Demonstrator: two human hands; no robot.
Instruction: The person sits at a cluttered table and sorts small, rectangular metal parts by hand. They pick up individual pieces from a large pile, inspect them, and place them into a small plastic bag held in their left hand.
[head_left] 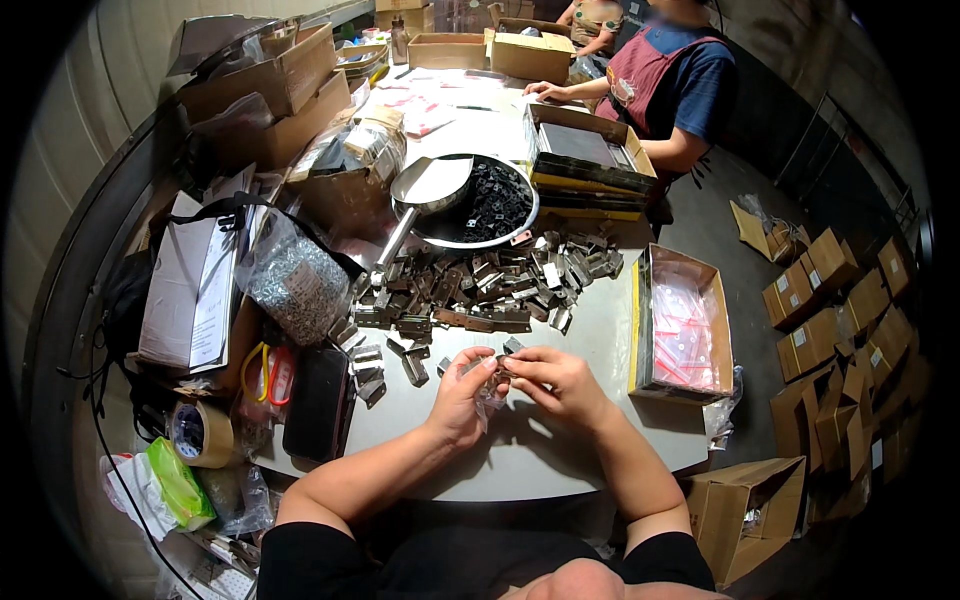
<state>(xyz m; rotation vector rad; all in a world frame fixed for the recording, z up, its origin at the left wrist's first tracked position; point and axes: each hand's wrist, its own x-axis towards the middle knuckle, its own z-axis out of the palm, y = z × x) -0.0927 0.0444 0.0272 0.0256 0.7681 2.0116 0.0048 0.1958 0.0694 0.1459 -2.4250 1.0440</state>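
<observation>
Near the front of the table, my two hands meet over a small clear plastic bag (487, 405). My left hand (460, 400) is closed on the bag, which hangs below its fingers. The fingertips of my right hand (562, 384) pinch a small dark piece at the top of the bag, too small and covered to name. Just beyond lies a loose heap of metal brackets (480, 290), some silvery, some brownish. Behind the heap, a round metal basin (531, 212) holds many small black parts (495, 205). A metal scoop (432, 187) rests across its left rim.
At the right, an open box (640, 330) holds small red-edged bags. Left are a bag of small metal parts (300, 280), a black case (318, 405), scissors (265, 372) and a tape roll (205, 433). A co-worker (670, 80) stands at the far right. Cartons (805, 340) cover the floor.
</observation>
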